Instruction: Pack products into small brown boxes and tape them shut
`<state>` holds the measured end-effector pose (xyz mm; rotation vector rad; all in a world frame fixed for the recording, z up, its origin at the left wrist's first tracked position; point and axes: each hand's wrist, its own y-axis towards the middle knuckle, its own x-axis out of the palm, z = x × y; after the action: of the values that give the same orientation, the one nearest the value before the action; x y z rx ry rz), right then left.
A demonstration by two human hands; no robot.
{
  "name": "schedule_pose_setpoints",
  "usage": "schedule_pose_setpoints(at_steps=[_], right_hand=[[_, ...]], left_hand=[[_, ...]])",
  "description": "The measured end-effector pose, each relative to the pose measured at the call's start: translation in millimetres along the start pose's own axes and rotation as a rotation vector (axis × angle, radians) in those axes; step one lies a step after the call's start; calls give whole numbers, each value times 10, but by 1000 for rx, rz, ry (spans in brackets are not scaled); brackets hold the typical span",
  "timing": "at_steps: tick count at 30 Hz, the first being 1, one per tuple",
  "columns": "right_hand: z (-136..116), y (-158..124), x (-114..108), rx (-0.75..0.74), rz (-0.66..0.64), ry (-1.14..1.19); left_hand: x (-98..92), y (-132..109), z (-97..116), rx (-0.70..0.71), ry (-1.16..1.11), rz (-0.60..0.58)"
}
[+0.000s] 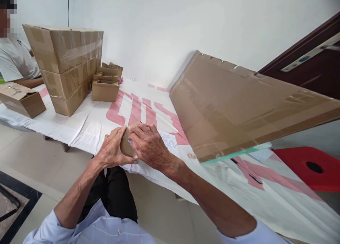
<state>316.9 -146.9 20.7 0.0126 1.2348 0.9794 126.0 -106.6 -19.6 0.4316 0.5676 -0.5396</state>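
The left hand point(113, 148) is clamped on a small brown cardboard box point(126, 147), thumb along its lower edge, most of the fingers out of sight behind it. The right hand point(148, 141) lies against the same box from the other side, fingers curled; I cannot tell whether they pinch it or only press on it. A sliver of something bluish shows under those fingertips, too covered to name. The box is between the two hands, at the near edge of a table covered with white, red-printed cloth point(90, 125); whether it touches the cloth cannot be made out.

Just beside the right hand, a white paper sheet with dark line drawings point(170, 141) is partly covered, its details too small to read. A large brown cardboard panel point(247, 105) hides much of the table's right side and part of a red plastic seat point(300, 166). To the left, small open-topped brown cartons point(105, 91) overlap beside a tall taped stack of brown boxes point(69, 59). A co-worker in a white shirt point(14, 61) is cut off by the left edge.
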Motion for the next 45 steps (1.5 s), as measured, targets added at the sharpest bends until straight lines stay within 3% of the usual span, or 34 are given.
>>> schedule_pose_setpoints(at_steps=[45], right_hand=[[-41,-105,-20,66,93,47]], left_hand=[[29,-4,117,17,46,-17]])
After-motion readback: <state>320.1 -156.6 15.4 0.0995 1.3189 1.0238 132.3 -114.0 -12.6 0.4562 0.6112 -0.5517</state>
